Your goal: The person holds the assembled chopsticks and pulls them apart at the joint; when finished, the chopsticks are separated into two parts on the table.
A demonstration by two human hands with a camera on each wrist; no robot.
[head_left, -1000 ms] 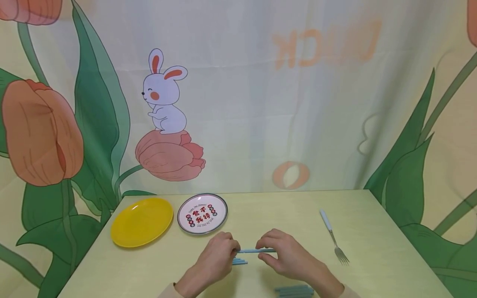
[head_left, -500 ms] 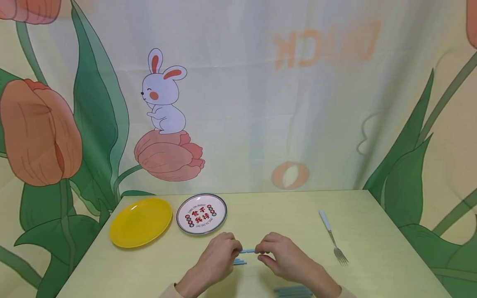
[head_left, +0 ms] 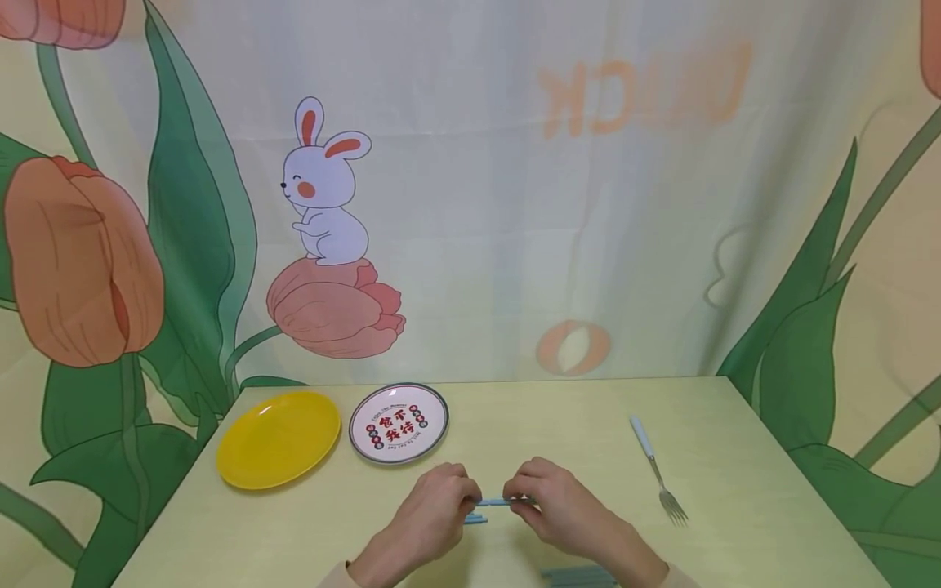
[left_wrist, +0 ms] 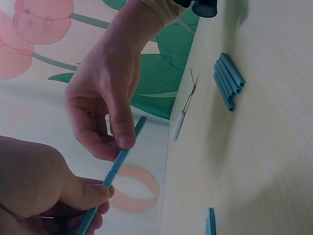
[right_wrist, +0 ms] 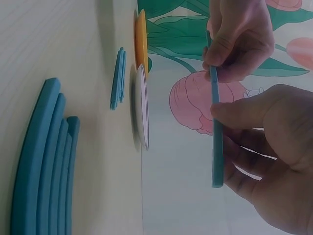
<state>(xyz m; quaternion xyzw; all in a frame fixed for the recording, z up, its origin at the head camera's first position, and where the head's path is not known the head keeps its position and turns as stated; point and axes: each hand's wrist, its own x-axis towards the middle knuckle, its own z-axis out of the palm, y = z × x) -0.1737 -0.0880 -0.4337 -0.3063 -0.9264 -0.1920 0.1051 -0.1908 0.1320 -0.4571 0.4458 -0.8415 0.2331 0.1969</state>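
Note:
My left hand [head_left: 435,508] and right hand [head_left: 555,500] face each other above the table, pinching a thin blue chopstick made of two pieces in line. The left hand grips the left chopstick piece [left_wrist: 89,219] between thumb and fingers. On the right chopstick piece [right_wrist: 217,152], my right thumb presses from one side and the fingers from the other. A joint shows between the hands; whether it is fully closed I cannot tell. Below the left hand lies a small group of blue sticks [head_left: 476,519], partly hidden. A larger bundle of blue sticks [right_wrist: 43,166] rests near the right forearm.
At the back left are a yellow plate [head_left: 279,441] and a white plate with red lettering [head_left: 399,423]. A fork with a pale handle [head_left: 658,474] lies on the right of the table [head_left: 742,482]. A printed curtain [head_left: 470,204] hangs behind the table's back edge.
The right hand's fingers and thumb have closed in on the chopstick from a looser hold. Less of it shows between the hands now. Plates, fork and bundles stay where they were.

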